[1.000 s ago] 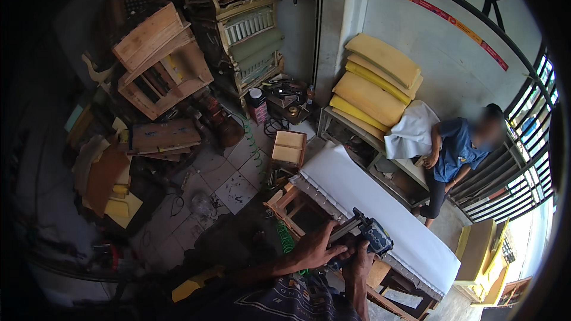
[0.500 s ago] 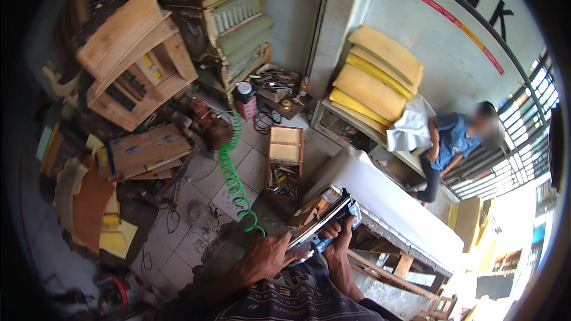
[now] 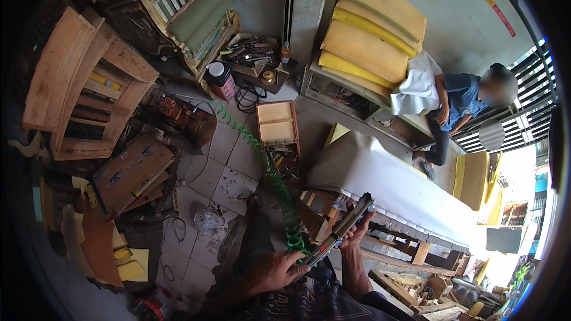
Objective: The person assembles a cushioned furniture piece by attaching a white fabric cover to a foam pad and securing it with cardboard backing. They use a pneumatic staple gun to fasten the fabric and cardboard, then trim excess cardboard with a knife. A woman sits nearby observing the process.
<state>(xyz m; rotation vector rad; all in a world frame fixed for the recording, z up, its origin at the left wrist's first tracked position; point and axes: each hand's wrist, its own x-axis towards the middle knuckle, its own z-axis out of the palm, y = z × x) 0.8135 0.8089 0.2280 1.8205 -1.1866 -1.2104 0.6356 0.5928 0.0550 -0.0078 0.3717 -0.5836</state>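
Observation:
In front of my body I hold an air staple gun (image 3: 336, 236), its long metal magazine turned upward and slanting up to the right. My left hand (image 3: 278, 271) is closed around the lower-left end, fingers against the magazine. Near the upper-right end, my right hand (image 3: 355, 232) wraps the tool's body, which is mostly hidden by the hand and magazine. A green coiled air hose (image 3: 275, 184) runs down to the gun beside my left hand. Whether staples lie in the magazine is too small to tell.
A white-covered padded bench (image 3: 380, 172) stands right of the gun. Ahead lies an open wooden toolbox (image 3: 276, 122). Left are a compressor (image 3: 184, 120), a wooden chair frame (image 3: 89, 92) and cardboard (image 3: 132, 166). Foam cushions (image 3: 369, 44) are stacked beside a seated person (image 3: 461, 104).
My view has shifted, showing more floor and the bench's far side. The gun has rolled so its magazine faces up more and the blue body shows less. Both hands keep their hold.

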